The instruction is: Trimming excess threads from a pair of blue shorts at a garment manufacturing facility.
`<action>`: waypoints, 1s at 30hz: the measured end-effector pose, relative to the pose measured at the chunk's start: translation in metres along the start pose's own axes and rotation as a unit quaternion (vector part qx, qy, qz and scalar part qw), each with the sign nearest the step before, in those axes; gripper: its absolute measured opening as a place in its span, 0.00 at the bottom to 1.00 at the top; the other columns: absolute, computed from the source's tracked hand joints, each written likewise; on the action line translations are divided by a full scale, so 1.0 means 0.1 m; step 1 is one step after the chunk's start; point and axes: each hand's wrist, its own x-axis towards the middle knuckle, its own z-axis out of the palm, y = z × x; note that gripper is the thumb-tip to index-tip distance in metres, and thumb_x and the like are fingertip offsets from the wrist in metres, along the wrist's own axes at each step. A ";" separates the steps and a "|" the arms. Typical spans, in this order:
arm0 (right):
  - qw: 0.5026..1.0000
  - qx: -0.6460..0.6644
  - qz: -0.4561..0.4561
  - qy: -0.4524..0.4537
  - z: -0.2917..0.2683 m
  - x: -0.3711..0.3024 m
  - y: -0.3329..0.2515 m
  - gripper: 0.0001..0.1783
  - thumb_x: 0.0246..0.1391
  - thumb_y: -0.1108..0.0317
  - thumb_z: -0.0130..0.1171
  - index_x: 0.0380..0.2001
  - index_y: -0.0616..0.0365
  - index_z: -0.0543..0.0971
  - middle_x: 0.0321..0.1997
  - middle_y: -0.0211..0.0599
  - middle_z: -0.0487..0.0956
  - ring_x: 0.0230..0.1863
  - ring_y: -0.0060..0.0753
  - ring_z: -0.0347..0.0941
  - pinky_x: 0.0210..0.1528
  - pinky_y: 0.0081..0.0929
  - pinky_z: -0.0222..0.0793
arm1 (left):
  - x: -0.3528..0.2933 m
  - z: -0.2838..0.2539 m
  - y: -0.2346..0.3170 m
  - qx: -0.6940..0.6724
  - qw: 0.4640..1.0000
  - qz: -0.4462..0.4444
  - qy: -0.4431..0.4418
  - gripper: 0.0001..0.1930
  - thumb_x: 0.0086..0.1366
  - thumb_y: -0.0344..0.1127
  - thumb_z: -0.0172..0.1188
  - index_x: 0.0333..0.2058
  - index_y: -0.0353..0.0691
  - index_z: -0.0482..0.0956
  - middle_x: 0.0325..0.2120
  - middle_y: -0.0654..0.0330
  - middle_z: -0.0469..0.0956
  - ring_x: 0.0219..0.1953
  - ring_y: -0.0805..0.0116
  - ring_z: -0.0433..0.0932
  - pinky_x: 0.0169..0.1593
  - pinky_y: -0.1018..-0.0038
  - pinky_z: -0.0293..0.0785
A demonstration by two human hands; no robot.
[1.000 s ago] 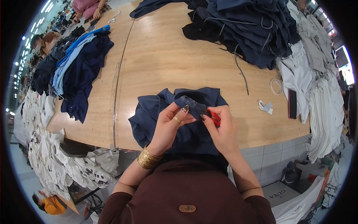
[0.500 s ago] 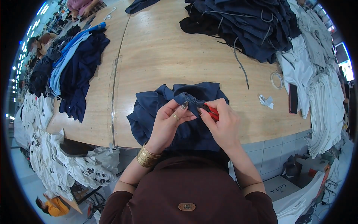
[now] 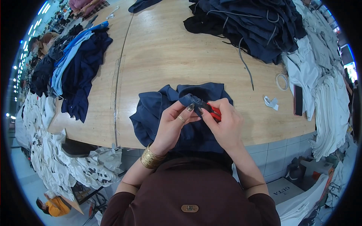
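A crumpled navy garment (image 3: pixel 151 109) lies on the table's near edge, directly before me. My left hand (image 3: pixel 174 122) pinches a raised fold of it between thumb and fingers, where a rough-looking seam faces up. Thread snips with red handles (image 3: pixel 215 112) are gripped in my right hand (image 3: pixel 226 122). Their dark blades point left and meet the raised fold next to my left fingertips. Whether the blades are apart or together is too small to tell.
The wooden table (image 3: pixel 162 52) has a taped seam at left. Navy and blue garments (image 3: pixel 81 75) lie left; a dark garment pile (image 3: pixel 249 26) with trailing cords stands far right. Nearby are a tape roll (image 3: pixel 281 82), white scrap (image 3: pixel 271 103), phone (image 3: pixel 298 100) and white garments (image 3: pixel 330 109).
The snips' dark blades show more clearly at the fold now. My left thumb has shifted slightly right along the cloth. Both hands keep their hold.
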 end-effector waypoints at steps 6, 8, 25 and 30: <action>1.000 0.006 0.003 0.001 0.01 0.00 -0.01 0.12 0.45 0.63 0.64 0.27 0.56 0.72 0.22 0.29 0.75 0.23 0.27 0.72 0.23 0.22 0.66 | -0.01 0.00 -0.02 0.041 0.999 0.023 -0.002 0.12 0.66 0.31 0.50 0.47 0.34 0.72 0.41 0.60 0.76 0.42 0.74 0.75 0.48 0.74 0.72; 1.000 0.006 -0.004 -0.001 0.01 -0.01 0.00 0.12 0.45 0.63 0.64 0.27 0.56 0.72 0.22 0.29 0.75 0.23 0.27 0.73 0.23 0.22 0.67 | -0.01 0.01 -0.01 0.045 0.999 0.024 -0.002 0.12 0.66 0.31 0.50 0.47 0.34 0.72 0.41 0.60 0.76 0.41 0.74 0.75 0.48 0.75 0.72; 0.998 0.050 0.043 -0.008 0.04 -0.03 -0.02 0.13 0.47 0.63 0.64 0.26 0.57 0.71 0.21 0.31 0.76 0.21 0.29 0.74 0.23 0.20 0.67 | -0.02 -0.02 -0.02 0.051 0.998 0.024 -0.004 0.13 0.66 0.30 0.50 0.47 0.35 0.72 0.40 0.61 0.76 0.40 0.76 0.75 0.47 0.77 0.72; 0.998 0.050 0.045 0.003 0.05 -0.03 -0.03 0.12 0.47 0.64 0.63 0.25 0.57 0.71 0.20 0.31 0.75 0.21 0.28 0.74 0.22 0.20 0.67 | -0.02 -0.01 -0.02 0.059 0.998 0.026 -0.001 0.13 0.66 0.30 0.50 0.47 0.34 0.72 0.41 0.61 0.76 0.41 0.76 0.75 0.46 0.76 0.72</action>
